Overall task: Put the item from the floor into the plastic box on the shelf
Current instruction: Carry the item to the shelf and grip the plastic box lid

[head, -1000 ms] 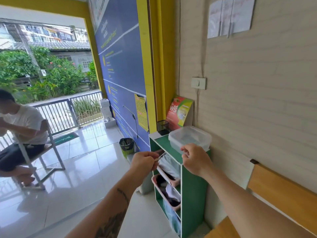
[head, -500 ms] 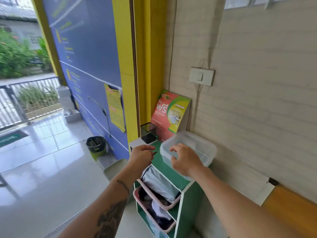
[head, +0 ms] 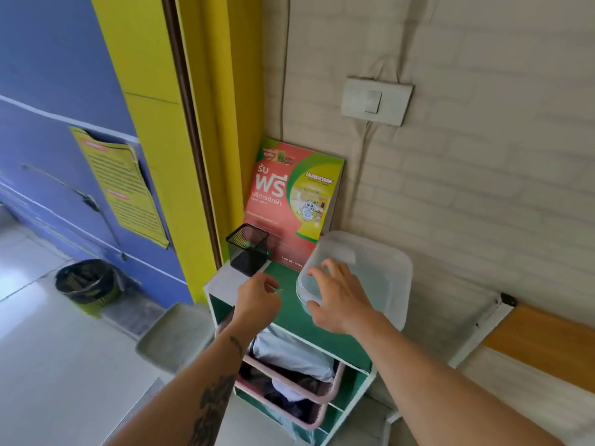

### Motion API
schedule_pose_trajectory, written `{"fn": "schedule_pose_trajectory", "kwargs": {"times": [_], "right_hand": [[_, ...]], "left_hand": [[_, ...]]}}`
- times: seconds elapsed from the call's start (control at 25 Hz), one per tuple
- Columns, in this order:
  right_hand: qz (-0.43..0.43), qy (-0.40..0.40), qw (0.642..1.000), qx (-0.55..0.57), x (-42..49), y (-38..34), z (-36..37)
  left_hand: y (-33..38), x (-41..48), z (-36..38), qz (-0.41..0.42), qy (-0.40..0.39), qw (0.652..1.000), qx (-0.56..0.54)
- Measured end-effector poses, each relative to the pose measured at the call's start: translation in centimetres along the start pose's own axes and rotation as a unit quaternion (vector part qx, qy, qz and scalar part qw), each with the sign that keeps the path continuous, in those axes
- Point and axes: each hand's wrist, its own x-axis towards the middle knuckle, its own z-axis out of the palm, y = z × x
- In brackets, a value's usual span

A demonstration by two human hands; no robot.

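Plastic, mesh and painted board on a small shelf

The plastic box (head: 370, 272) is translucent, frosted and smooth; the pen cup (head: 247, 249) beside it is black wire mesh. The shelf (head: 289, 304) top looks matt green (white-edged board), the poster (head: 289, 194) glossy printed card, the wall (head: 483, 188) matt brick-textured paper, the floor (head: 48, 365) shiny tile.

A black mesh pen cup (head: 247, 248) stands at the back left corner of the unit's top, just in front of a red and green promotional sign (head: 291, 196) leaning upright in the wall corner. A white light switch (head: 376, 100) is mounted on the pale brick-pattern wall (head: 499, 156). A yellow notice (head: 120, 188) hangs on the blue panel (head: 58, 91). On the floor below sits a green waste bin (head: 87, 286) lined with a black bag. Pink baskets (head: 325, 394) of fabric fill the lower compartments.
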Motion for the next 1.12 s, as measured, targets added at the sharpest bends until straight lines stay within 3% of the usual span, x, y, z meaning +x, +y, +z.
{"fn": "schedule_pose_trajectory", "kwargs": {"times": [0.44,0.68,0.84,1.12], "right_hand": [[0.025,0.026,0.999,-0.006,1.3,0.2,1.2],[0.018,0.027,0.999,-0.022,0.9,0.1,1.4],[0.009,0.018,0.999,-0.048,0.7,0.3,1.4],[0.073,-0.013,0.991,-0.112,0.2,0.0,1.5]], "left_hand": [[-2.9,4.6,2.5,0.045,-0.078,0.996,0.014],[-2.8,4.1,2.3,0.114,-0.021,0.992,-0.042],[-2.6,2.0,1.8,0.102,-0.043,0.992,-0.065],[-0.8,0.8,2.4,0.039,-0.104,0.99,-0.083]]}}
